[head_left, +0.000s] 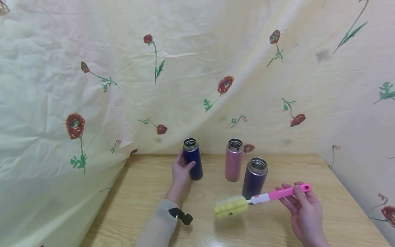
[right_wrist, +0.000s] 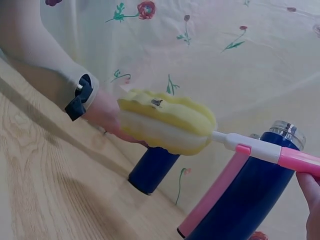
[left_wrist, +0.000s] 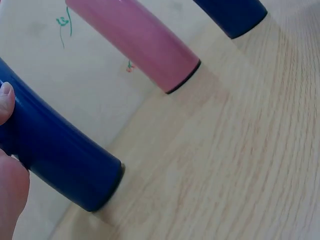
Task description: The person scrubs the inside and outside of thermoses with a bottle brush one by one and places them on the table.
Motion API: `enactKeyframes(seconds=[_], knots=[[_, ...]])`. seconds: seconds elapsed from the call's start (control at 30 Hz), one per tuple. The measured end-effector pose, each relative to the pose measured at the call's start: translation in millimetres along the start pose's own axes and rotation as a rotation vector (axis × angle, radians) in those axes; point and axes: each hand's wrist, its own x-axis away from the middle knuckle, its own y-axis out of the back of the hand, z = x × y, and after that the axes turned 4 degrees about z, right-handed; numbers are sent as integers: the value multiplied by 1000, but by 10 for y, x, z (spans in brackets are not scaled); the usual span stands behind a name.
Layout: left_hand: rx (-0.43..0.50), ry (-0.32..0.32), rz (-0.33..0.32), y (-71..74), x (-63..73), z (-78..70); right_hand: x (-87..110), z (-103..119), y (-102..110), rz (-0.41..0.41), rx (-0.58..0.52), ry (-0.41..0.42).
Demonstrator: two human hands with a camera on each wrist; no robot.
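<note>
My left hand (head_left: pixel 182 170) grips a dark blue bottle (head_left: pixel 193 161) around its side, thumb toward the front; the bottle has no lid and stands at the back of the table. In my right hand (head_left: pixel 305 212) is a bottle brush (head_left: pixel 282 193), held by its pink handle. Its yellow and white sponge head (right_wrist: pixel 170 122) points left, above the table. To the right of the left-hand bottle stands a pink bottle (head_left: pixel 234 161), lidless too. A second dark blue bottle (head_left: pixel 254 178), open-topped, stands nearer the front, and the brush's neck passes before its lower part.
The bottles stand on a light wooden table (head_left: pixel 135 202). Behind it and along both sides hangs a pale cloth (head_left: pixel 185 85) printed with red flowers. A black camera mount (head_left: pixel 181 216) is strapped to the left wrist.
</note>
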Motion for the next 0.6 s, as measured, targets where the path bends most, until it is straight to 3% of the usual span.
enactKeyframes(seconds=[0.27,0.6], knots=[[-22,-13,13,24,2,62,-48,73,-68,26,-81,-5],[-50,-46,32,26,14,54,-191,306,-196,27,-406,22]])
